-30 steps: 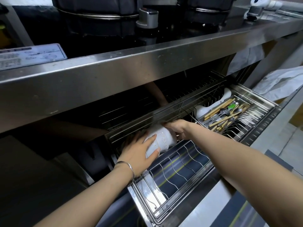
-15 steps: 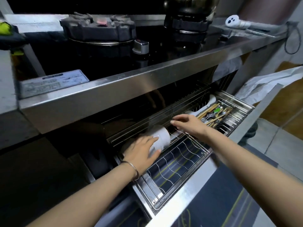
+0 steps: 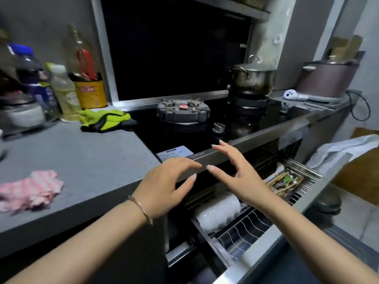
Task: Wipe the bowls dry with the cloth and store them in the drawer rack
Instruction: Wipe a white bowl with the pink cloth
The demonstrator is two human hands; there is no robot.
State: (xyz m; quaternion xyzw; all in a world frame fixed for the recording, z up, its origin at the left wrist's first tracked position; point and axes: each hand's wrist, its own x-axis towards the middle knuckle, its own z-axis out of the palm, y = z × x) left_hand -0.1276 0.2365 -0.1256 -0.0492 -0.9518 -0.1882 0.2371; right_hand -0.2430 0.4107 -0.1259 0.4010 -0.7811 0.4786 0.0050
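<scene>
A stack of white bowls (image 3: pixel 218 212) lies on its side in the wire drawer rack (image 3: pixel 244 236), which is pulled out below the stove. My left hand (image 3: pixel 164 185) and my right hand (image 3: pixel 235 171) hover above the drawer, in front of the steel counter edge, fingers spread and holding nothing. Both hands are apart from the bowls. A pink checked cloth (image 3: pixel 30 189) lies crumpled on the grey counter at the left.
The rack's right compartment holds chopsticks and cutlery (image 3: pixel 285 181). A gas stove (image 3: pixel 184 113) and a steel pot (image 3: pixel 252 78) stand behind the counter edge. Bottles (image 3: pixel 63 91) and green gloves (image 3: pixel 102 119) sit at the back left. A white bag (image 3: pixel 344 148) hangs at the right.
Both hands have let go of the bowls and risen out of the drawer to counter height. The view has lifted, showing the counter and cloth.
</scene>
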